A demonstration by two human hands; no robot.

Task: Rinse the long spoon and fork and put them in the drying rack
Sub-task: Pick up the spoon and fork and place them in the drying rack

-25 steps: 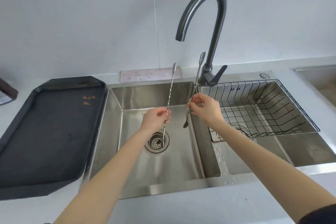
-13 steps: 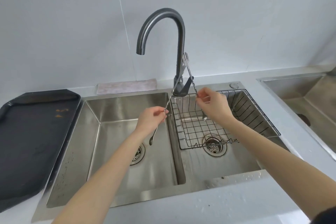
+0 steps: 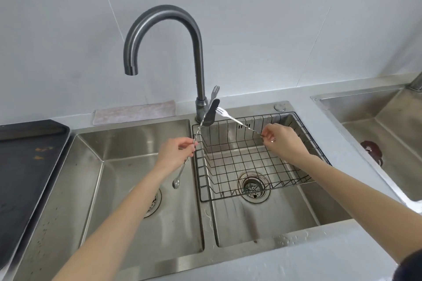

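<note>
- The left hand [image 3: 175, 154] pinched one long utensil [image 3: 182, 171] near its middle. It slanted, with its spoon bowl down over the left sink [image 3: 109, 180] and a forked tip up by the tap [image 3: 198, 70].
- The right hand [image 3: 282, 141] pinched the long fork [image 3: 237, 121] by its end. Its prongs pointed up and left, toward the tap, above the drying rack [image 3: 228, 159] in the right sink [image 3: 285, 219].

Dark tray [image 3: 27, 166], folded cloth [image 3: 134, 113]
</note>
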